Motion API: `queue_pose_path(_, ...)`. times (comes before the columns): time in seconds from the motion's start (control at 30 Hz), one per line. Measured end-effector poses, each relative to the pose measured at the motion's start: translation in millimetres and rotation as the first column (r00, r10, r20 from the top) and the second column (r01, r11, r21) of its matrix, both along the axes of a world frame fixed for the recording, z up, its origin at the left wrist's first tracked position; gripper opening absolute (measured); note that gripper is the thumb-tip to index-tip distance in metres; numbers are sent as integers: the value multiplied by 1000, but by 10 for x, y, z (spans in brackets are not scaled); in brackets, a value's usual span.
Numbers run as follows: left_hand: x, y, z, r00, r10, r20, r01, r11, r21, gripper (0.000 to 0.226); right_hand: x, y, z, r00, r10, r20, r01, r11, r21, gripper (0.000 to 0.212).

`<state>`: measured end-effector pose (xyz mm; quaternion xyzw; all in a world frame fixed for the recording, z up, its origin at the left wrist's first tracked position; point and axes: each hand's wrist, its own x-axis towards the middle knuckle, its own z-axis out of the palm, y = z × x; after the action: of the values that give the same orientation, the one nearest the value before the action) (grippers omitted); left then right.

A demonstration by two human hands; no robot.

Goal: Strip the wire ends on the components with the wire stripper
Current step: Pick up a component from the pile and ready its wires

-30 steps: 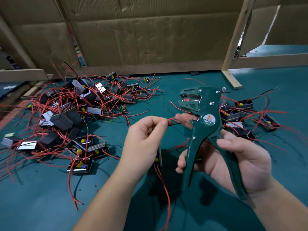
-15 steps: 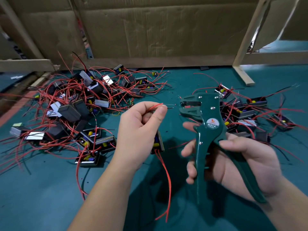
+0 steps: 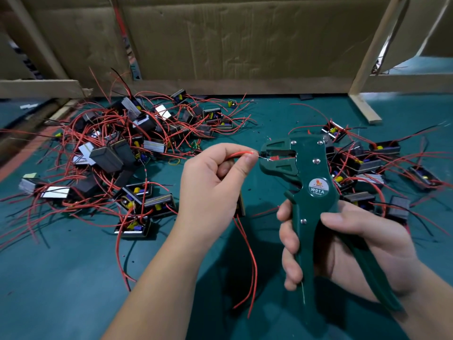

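Left hand pinched a red wire between thumb and forefinger, with its component tucked under the palm. The wire tip sat in the mouth of the wire stripper, at 3 o'clock from the pinch. Right hand curled round both handles, which stood spread. Best to hold the wire straight, pinch firmly and squeeze fully. No bins were seen. Components lay in loose piles at 10 o'clock and 2 o'clock on the mat.
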<state>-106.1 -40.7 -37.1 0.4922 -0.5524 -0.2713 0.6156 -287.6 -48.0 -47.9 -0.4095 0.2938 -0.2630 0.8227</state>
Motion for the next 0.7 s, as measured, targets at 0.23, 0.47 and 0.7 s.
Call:
queue_pose_path(0.23,-9,-1,3,1000,8,-23,-7,1000,8,17,-41,135,11,953,102,284,-100,995,-23,36)
queue_pose_path(0.47,-33,6,-8,988,-129,-90,134,989,55,28,103,190,48,971,-207,118,206,978,21,38)
queue_pose_path(0.7,9,-7,1,995,-86,39,83,994,71,24,-7,91,41,928,-162,335,159,987,37,49)
